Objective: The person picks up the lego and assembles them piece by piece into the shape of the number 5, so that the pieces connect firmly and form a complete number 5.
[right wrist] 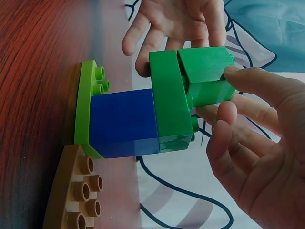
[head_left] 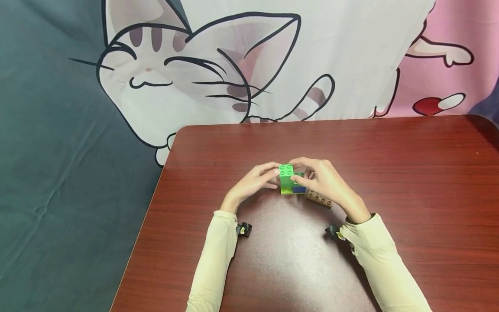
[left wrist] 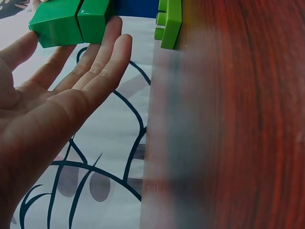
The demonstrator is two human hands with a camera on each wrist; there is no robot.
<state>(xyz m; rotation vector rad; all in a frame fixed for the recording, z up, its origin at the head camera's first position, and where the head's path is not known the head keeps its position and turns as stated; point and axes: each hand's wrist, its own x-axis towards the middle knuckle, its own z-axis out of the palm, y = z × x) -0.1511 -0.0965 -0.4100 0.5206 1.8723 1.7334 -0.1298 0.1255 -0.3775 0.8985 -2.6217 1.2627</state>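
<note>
"Roughly where's the upper green block (head_left: pixel 286 174)?"

"Over the lower green block (right wrist: pixel 169 100), well inside the table (head_left: pixel 409 173) edges. Right hand (head_left: pixel 329 178) pinches it; left hand (head_left: pixel 252 184), fingers loosely extended, touches its side. Broad tabletop rightward."

We can read no text, label, brand, number or sign in any view: none on the stacked bricks (right wrist: pixel 124 124), the tan brick (right wrist: pixel 62 191), the bench (head_left: pixel 390 195), the printed cloth (head_left: pixel 351 52) or the left sleeve (head_left: pixel 212 255).
</note>
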